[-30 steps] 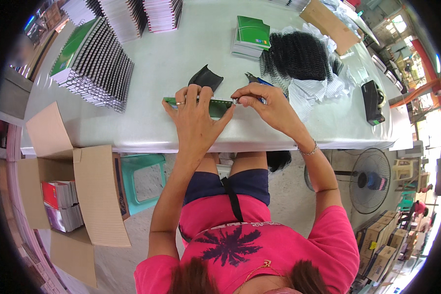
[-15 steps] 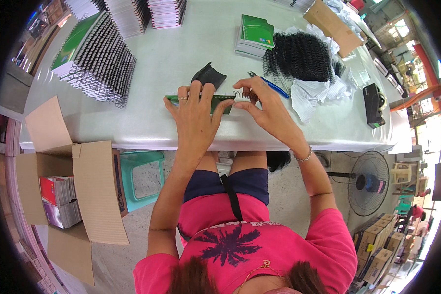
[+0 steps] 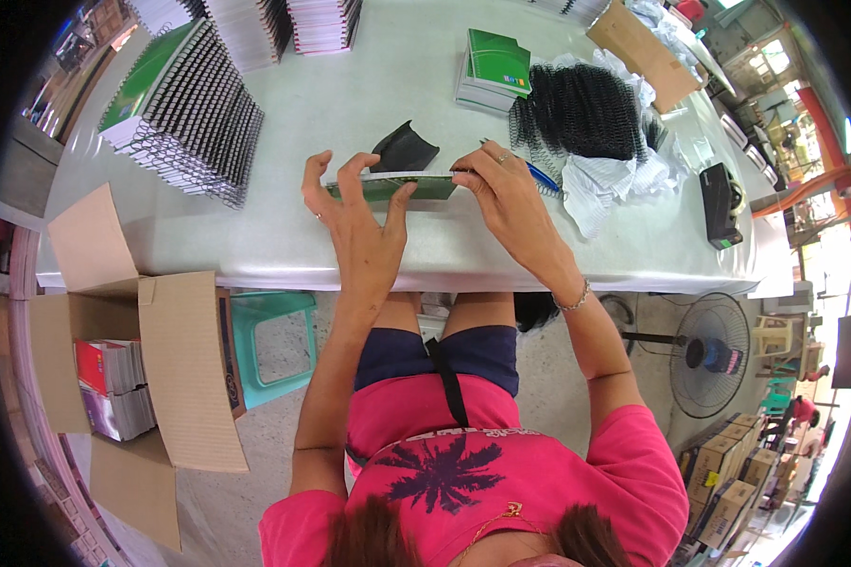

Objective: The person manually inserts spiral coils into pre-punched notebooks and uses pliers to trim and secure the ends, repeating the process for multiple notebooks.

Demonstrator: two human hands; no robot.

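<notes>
One green notebook point(image 3: 434, 189) is held. Left hand point(image 3: 364, 241) grips it, fingers spread; right hand point(image 3: 512, 203) pinches its right end, near black coils point(image 3: 591, 111).

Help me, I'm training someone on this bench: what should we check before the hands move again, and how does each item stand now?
1. Left hand on the notebook: ok, thumb against its green cover.
2. Right hand on the notebook: ok, fingertips at its right end.
3. Binding along the notebook's upper edge: cannot tell, too small to make out.
4. Blue tool in full view: not ok, the right hand hides part of it.
5. Black coils on the table: ok, piled beyond the right hand.
6. Black curved piece apart from the notebook: cannot tell, it lies just behind.
</notes>
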